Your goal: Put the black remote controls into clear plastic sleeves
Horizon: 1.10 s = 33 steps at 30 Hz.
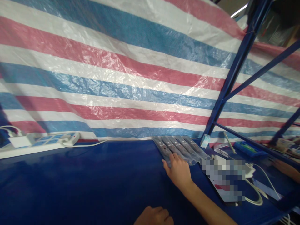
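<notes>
Several slim dark items in clear plastic sleeves lie side by side in a slanted row on the blue tabletop, close to the striped sheet. On the near end of the leftmost sleeves rests my right hand, its thumb held apart from the fingers and nothing lifted in it. My left hand shows only in part at the bottom edge, knuckles up and fingers curled under. Whether anything is inside that curl is hidden.
A white power strip with plugs and a cable lies at the left back. To the right are a tablet-like device, partly pixelated, a small box, white cables and a blue tray. A blue metal frame post rises behind.
</notes>
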Tool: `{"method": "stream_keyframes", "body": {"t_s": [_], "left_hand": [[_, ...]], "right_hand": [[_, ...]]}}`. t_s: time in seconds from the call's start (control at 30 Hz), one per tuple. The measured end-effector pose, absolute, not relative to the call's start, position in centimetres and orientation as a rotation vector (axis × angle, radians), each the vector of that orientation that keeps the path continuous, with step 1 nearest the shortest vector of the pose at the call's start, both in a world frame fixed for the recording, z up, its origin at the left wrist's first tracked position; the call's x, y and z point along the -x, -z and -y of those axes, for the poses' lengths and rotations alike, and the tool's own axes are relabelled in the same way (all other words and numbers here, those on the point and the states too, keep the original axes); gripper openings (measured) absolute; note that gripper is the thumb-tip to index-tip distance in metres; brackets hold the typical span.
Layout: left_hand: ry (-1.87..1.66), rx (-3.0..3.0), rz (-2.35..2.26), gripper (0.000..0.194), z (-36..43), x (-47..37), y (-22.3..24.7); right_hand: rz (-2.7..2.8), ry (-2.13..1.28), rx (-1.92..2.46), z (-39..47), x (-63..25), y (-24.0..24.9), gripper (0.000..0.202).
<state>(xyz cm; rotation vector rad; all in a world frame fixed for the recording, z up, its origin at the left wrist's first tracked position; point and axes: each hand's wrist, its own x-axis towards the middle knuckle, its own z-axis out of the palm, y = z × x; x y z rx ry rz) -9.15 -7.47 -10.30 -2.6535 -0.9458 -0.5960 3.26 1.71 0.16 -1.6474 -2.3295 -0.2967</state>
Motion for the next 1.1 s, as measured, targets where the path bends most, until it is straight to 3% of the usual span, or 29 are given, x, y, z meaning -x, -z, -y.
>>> {"method": "stream_keyframes", "body": {"t_s": [0.33,0.73,1.1], "left_hand": [[0.656,2.599,0.927,0.031,7.5,9.0,10.1],[0.628,2.525,0.962,0.034,7.5,9.1,9.5],[0.603,2.646,1.081,0.020,8.0,9.5,7.5]], "right_hand": [[2.353,0.303,1.646,-3.0,-3.3,-0.3,0.025],[2.321,0.226,1.801,-7.4,-0.9,-0.4,0.037],[2.396,0.009,1.713,-4.6,-0.7,-0.7,0.030]]}}
